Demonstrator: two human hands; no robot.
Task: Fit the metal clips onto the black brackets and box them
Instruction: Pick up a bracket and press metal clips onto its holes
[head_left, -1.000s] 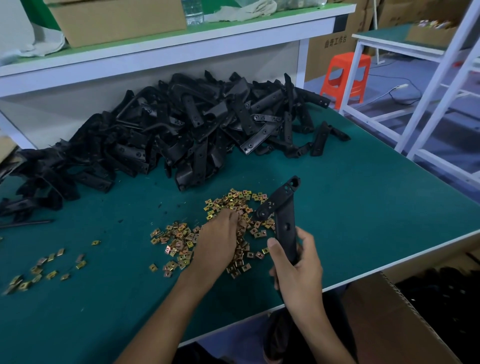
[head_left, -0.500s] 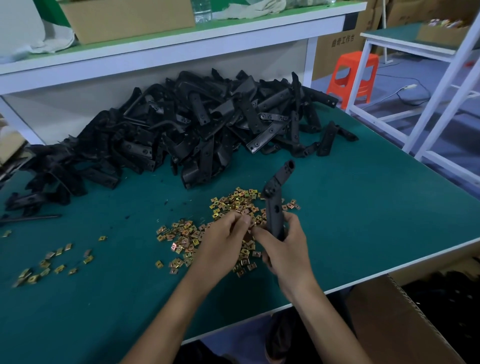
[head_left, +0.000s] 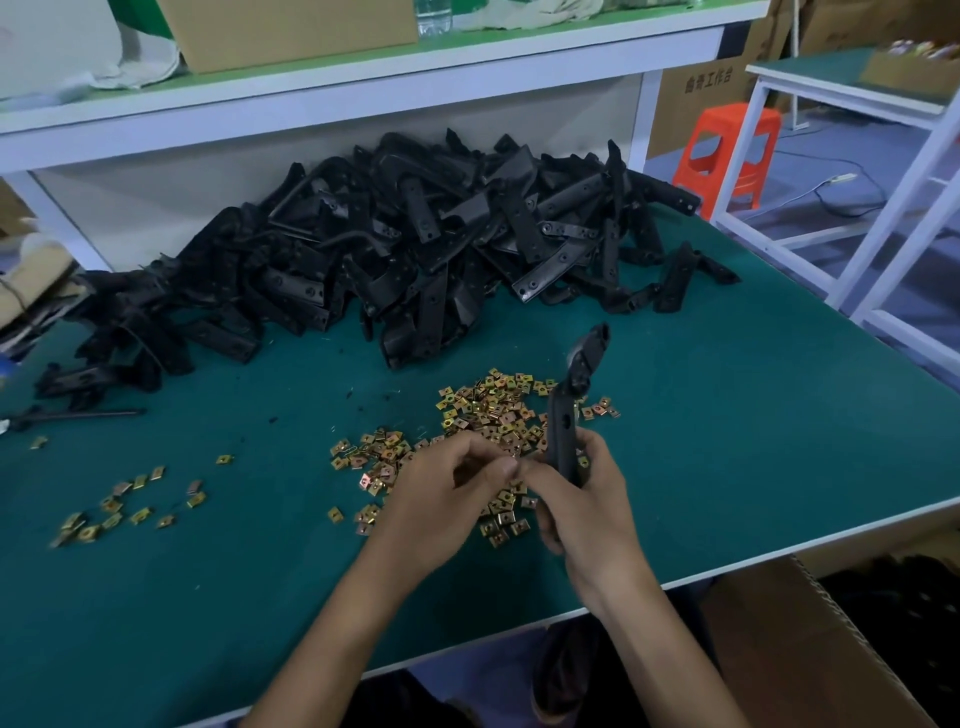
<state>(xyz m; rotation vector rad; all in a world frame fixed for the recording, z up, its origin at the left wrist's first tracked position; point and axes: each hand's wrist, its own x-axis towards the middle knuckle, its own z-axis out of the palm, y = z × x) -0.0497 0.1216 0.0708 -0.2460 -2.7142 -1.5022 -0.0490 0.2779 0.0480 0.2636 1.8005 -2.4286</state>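
Observation:
My right hand (head_left: 587, 499) grips a long black bracket (head_left: 571, 405) by its lower end and holds it upright, its bent top tilting right. My left hand (head_left: 447, 493) pinches its fingertips together right beside the bracket's lower part; a small metal clip seems to sit between them but is mostly hidden. Under both hands lies a spread of gold metal clips (head_left: 488, 410) on the green table (head_left: 727, 441). A large heap of black brackets (head_left: 415, 244) fills the back of the table.
A smaller scatter of clips (head_left: 130, 504) lies at the left. An open cardboard box (head_left: 810, 639) holding dark parts stands below the table's front right edge. A white shelf (head_left: 363, 88) runs above the heap. An orange stool (head_left: 732, 150) stands beyond the table.
My left hand has lifted from the clip pile and come to the bracket. My right hand has brought the bracket up and turned it more upright.

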